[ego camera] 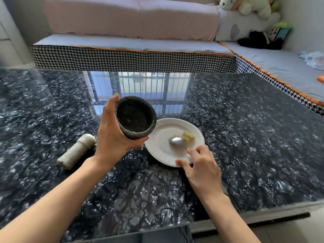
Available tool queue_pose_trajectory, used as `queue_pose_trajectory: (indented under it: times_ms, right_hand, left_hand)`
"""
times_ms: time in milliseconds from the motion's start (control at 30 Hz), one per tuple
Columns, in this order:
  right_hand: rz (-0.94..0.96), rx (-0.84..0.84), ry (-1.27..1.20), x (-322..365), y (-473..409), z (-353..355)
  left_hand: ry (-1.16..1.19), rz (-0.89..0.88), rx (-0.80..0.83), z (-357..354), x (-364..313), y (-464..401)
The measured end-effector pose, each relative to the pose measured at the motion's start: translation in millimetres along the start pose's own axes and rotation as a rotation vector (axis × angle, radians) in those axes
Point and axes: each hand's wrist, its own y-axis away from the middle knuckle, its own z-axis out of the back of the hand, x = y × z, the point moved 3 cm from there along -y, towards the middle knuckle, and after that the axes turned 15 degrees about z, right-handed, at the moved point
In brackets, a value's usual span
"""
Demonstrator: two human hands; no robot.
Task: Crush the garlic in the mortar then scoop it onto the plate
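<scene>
From the head camera I see my left hand (112, 135) wrapped round the dark stone mortar (135, 117), the thumb over the far rim and the fingers curled under its base; that grip holds the mortar clear of the bench (254, 137) and tilted so its mouth faces me, just over the left edge of the plate (157, 151). The bowl of the mortar looks dark and nearly bare, with only faint specks on the inside wall. The white fluted paper plate lies flat on the glossy black marbled bench, a little right of centre. The crushed garlic (188, 136) sits on the plate as a small yellowish heap, right of the plate's middle. A metal spoon (177, 142) rests with its bowl on the plate, touching the near left side of the garlic heap. My right hand (201, 165) pinches the spoon's handle between thumb and forefinger, the other fingers curled loosely under, over the plate's near right rim; the handle itself is mostly hidden by the fingers. The pale stone pestle (77, 151) lies on its side on the bench, left of the plate and just beside my left wrist, touching neither. Beyond the bench runs a cushioned seat (133, 44) with houndstooth edging.
</scene>
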Motion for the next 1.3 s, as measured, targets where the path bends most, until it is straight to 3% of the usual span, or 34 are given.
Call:
queue_pose_trajectory:
  times_ms: [333, 433, 633, 933, 1100, 1233, 1300]
  right_hand:
    - [-0.057, 0.041, 0.229, -18, -39, -6]
    - [0.034, -0.149, 0.285, -8, -42, -7]
    - [0.185, -0.335, 0.162, 34, -47, -17]
    - [0.335, -0.373, 0.044, 53, -39, -34]
    - [0.342, -0.339, 0.011, 56, -38, -34]
    - [0.348, -0.285, -0.015, 61, -37, -33]
    - [0.301, -0.243, -0.153, 62, -38, -26]
  left_hand:
    - [0.226, 0.116, 0.081, 7, 9, 9]
    - [0.296, 0.191, 0.078, 9, 12, 10]
    - [0.248, 0.239, -0.052, 11, 16, 9]
    - [0.2, 0.326, -0.181, 7, 22, 9]
    - [0.18, 0.346, -0.173, 9, 20, 12]
    - [0.112, 0.34, -0.064, 17, 16, 11]
    - [0.033, 0.336, 0.0, 26, 12, 11]
